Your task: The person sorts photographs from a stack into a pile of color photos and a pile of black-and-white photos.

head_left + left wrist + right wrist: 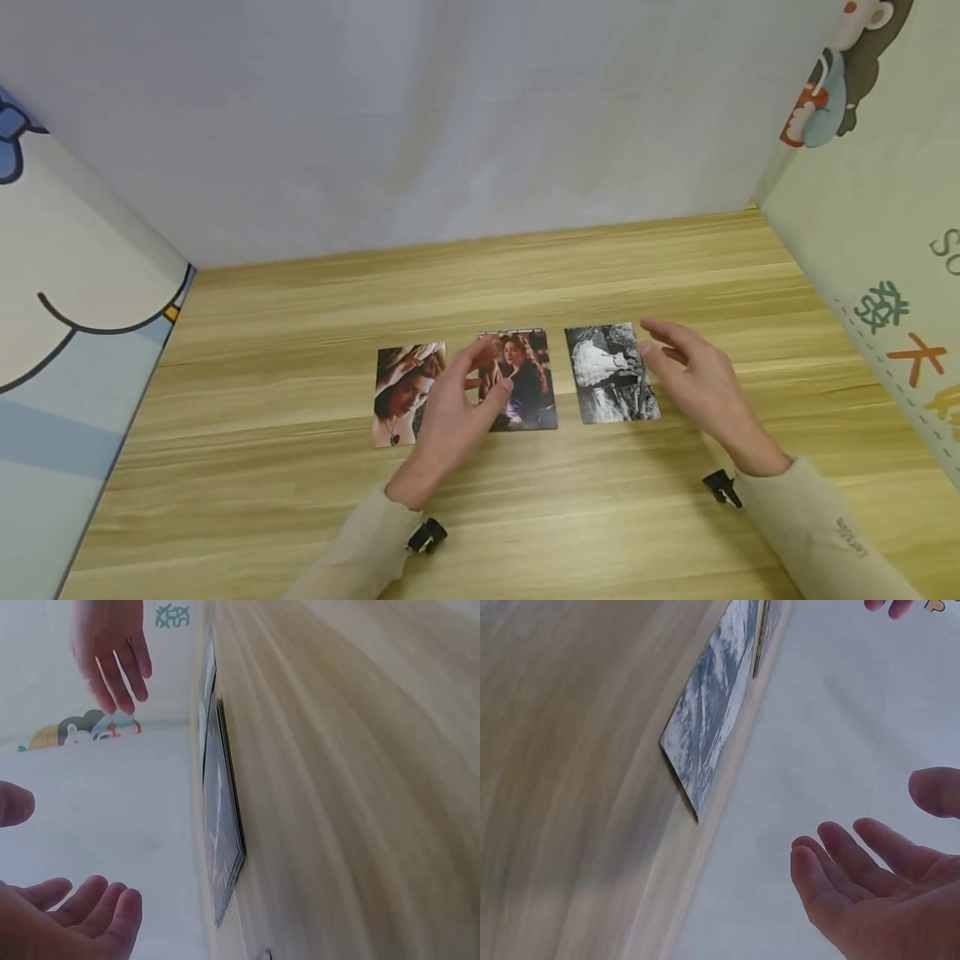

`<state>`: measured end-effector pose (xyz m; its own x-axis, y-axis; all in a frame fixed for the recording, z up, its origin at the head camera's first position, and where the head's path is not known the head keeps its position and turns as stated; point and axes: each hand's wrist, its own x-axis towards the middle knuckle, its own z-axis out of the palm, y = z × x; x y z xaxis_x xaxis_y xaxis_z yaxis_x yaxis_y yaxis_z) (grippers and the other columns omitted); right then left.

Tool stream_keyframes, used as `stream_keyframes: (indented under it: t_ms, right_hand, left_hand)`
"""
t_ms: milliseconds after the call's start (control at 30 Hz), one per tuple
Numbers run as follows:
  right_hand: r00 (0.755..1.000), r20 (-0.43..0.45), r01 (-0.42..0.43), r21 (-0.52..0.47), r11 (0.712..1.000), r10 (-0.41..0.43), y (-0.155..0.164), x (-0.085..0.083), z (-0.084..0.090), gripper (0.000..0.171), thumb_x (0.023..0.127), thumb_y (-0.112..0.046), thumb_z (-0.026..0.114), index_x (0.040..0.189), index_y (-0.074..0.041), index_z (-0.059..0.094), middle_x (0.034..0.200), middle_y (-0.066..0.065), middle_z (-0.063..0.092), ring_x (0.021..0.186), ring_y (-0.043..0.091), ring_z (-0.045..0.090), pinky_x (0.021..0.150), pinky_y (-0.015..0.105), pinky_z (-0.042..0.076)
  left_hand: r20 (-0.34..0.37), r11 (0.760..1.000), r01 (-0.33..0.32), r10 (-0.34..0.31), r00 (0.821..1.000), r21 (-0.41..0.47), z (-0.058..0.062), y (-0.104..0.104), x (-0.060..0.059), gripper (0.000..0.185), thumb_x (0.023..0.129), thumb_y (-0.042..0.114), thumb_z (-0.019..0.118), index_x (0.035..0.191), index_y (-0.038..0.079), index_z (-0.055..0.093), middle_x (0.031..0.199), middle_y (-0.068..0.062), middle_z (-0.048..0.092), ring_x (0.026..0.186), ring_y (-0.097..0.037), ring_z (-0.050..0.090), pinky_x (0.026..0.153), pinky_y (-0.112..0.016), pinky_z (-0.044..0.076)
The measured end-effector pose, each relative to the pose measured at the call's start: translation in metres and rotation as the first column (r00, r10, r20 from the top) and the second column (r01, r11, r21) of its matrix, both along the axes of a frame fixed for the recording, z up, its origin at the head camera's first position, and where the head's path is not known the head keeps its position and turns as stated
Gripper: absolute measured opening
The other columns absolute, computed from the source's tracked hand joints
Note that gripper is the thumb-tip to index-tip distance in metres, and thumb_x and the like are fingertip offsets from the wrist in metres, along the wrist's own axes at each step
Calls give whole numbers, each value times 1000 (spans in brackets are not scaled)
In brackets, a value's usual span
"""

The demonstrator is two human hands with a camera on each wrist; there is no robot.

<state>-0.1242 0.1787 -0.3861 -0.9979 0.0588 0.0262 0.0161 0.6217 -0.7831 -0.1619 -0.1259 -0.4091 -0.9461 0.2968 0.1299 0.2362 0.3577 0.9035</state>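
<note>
Overhead only, three photos (pixel 517 379) face-up.

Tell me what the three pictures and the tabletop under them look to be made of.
The three pictures look like thin printed photo paper or card, probably glossy: they lie flat, and the right wrist view shows the black-and-white picture as a thin sheet with a sheen. The tabletop looks like light wood or wood-grain laminate, smooth and matte, with long straight grain lines; which of the two cannot be told.
</note>
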Motion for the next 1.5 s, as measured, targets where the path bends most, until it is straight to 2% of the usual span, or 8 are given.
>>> stream_keyframes:
  t_ms: [200, 400, 500, 700, 833, 1067, 1300, 1500]
  right_hand:
    - [1000, -18, -9, 5, 1000, 9, -8, -1, -3, 56, 108, -35, 55, 153, -3, 48, 156, 24, 45, 131, 55, 50, 106, 66, 43]
    - [998, -54, -30, 27, 999, 31, -17, -3, -7, 56, 107, -34, 57, 152, -2, 49, 155, 24, 47, 129, 56, 52, 107, 66, 42]
    - [997, -60, -50, 49, 998, 53, -21, -4, -9, 56, 107, -33, 58, 152, -1, 48, 155, 23, 47, 132, 54, 50, 109, 66, 40]
    - [994, -38, -101, 98, 990, 105, -28, -5, -13, 60, 105, -32, 61, 153, 0, 47, 156, 23, 46, 144, 47, 40, 117, 62, 32]
    - [989, -39, -136, 131, 982, 142, -34, -5, -15, 61, 103, -31, 64, 152, 2, 48, 155, 22, 47, 144, 45, 42, 118, 60, 32]
    - [981, -22, -184, 177, 967, 191, -46, -6, -14, 62, 102, -30, 66, 152, 2, 46, 155, 24, 46, 141, 46, 44, 116, 60, 35]
    - [973, -25, -221, 193, 956, 230, -55, -8, -17, 64, 102, -30, 67, 153, 3, 45, 155, 25, 46, 142, 45, 44, 116, 60, 35]
    - [969, -23, -235, 221, 947, 246, -61, -11, -18, 64, 100, -27, 70, 151, 3, 47, 154, 26, 46, 142, 45, 43, 117, 62, 33]
  left_hand:
    - [40, 996, -47, 50, 998, -81, 2, -9, 0, 69, 95, 30, 68, 157, 13, 44, 153, -11, 52, 130, -39, 56, 104, -54, 49]
    - [53, 981, -36, 47, 997, -191, 1, -15, -1, 76, 93, 39, 70, 160, 19, 39, 160, -7, 44, 129, -42, 57, 99, -59, 51]
    - [44, 975, -21, 31, 999, -221, 0, -17, -1, 79, 93, 41, 71, 161, 17, 38, 161, -7, 42, 128, -42, 56, 97, -61, 52]
    - [24, 960, 10, -4, 1000, -278, -2, -20, -2, 83, 92, 37, 74, 160, 11, 36, 162, -13, 40, 140, -40, 47, 110, -64, 41]
    - [48, 946, 41, -27, 998, -321, -2, -20, -2, 85, 91, 37, 75, 161, 11, 34, 163, -15, 38, 145, -39, 41, 114, -61, 38]
    - [63, 928, 86, -68, 996, -362, -2, -21, -1, 85, 92, 36, 74, 160, 6, 33, 162, -19, 38, 145, -40, 41, 115, -59, 38]
    - [82, 918, 89, -62, 995, -387, -2, -22, -1, 84, 93, 39, 73, 161, 9, 34, 161, -18, 40, 144, -38, 42, 116, -56, 38]
    - [75, 909, 90, -65, 995, -408, -3, -22, -2, 84, 93, 36, 74, 160, 7, 35, 159, -19, 41, 143, -39, 44, 115, -56, 39]
